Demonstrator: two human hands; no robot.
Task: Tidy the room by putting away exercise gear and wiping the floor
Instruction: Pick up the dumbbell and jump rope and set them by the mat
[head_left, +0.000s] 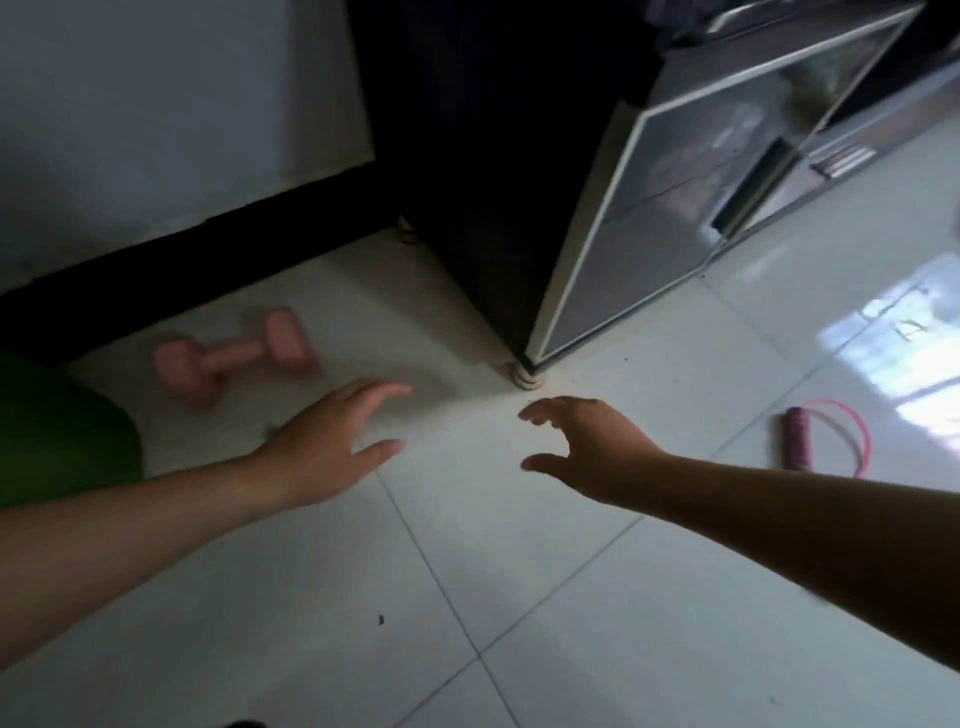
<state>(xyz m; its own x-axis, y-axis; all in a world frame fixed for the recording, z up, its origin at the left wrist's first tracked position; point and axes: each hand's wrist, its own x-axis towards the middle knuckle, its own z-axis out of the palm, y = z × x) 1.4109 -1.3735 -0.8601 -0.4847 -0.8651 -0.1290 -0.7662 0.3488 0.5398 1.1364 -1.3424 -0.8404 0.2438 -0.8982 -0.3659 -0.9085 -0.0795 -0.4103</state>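
Above white floor (519, 597), left hand (322, 447), right hand (587, 447) spread, empty

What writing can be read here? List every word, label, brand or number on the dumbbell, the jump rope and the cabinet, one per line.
No readable text anywhere in this view.
Pink dumbbell: no marking shows; it is blurred.
Jump rope: handle and cord bear no lettering that can be seen.
Cabinet: the glass door shows only reflections, no label or brand.
Floor: only dark specks and faint marks in the window glare, not letters.
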